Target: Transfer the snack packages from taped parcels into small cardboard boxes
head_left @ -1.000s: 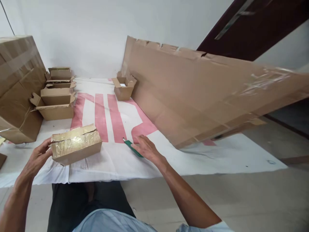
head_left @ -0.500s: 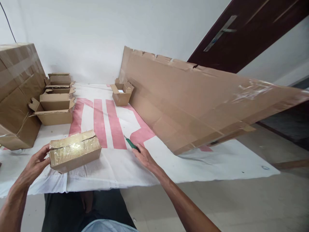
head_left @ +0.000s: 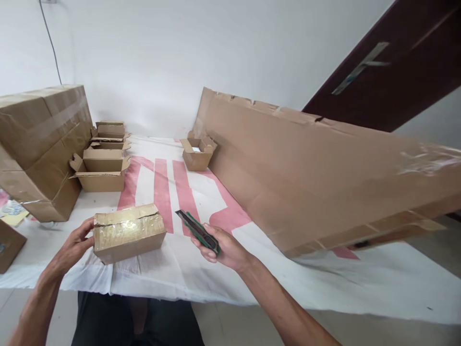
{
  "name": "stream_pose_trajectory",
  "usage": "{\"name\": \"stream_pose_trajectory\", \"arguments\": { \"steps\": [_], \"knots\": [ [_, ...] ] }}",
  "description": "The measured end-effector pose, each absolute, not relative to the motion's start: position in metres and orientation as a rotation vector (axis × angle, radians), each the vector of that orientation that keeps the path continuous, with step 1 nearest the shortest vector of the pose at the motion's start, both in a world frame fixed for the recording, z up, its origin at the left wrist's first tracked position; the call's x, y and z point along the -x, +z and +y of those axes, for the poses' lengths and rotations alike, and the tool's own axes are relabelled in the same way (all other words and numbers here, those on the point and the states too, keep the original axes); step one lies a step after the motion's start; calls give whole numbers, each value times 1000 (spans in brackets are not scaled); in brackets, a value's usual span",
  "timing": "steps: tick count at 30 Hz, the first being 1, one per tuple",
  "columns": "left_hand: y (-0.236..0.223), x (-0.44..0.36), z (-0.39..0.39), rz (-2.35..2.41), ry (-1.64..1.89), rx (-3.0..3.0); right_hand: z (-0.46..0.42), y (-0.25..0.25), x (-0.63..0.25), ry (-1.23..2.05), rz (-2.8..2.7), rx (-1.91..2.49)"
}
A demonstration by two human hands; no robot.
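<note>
A small cardboard box [head_left: 127, 232] sealed with shiny clear tape sits on the white and red sheet [head_left: 173, 192] in front of me. My left hand [head_left: 74, 247] grips its left end, thumb on the top edge. My right hand [head_left: 223, 249] is closed round a green and black utility knife [head_left: 197, 231], raised off the sheet, its tip pointing up and left toward the taped box. A hand's width separates the knife tip from the box.
A large cardboard carton [head_left: 39, 144] stands at the left, with several small open boxes [head_left: 101, 168] beside it. Another open small box [head_left: 197, 153] sits at the back. A big flattened cardboard sheet [head_left: 324, 173] leans along the right. A dark door [head_left: 396, 72] is behind.
My right hand has picked the knife up off the sheet and now holds it in the air, nearer the taped box. My left hand stays on the box. The view has shifted.
</note>
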State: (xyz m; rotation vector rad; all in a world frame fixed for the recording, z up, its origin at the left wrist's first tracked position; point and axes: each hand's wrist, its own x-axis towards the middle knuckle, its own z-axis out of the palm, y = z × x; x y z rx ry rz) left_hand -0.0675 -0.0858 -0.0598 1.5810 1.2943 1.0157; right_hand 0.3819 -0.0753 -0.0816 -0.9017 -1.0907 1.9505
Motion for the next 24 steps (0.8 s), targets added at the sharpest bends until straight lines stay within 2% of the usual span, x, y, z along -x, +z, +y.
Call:
{"name": "stream_pose_trajectory", "arguments": {
  "steps": [6,17,24],
  "knots": [
    [-64,67,-91,1286,1013,-1575,-63,-50,-359,1936,-1293,882],
    [-63,61,-96,1194,998,-1505,-24,15,-299,1292,-2101,981],
    [-62,60,-95,1189,1000,-1498,-19,38,-254,1146,-2331,922]
  ]
}}
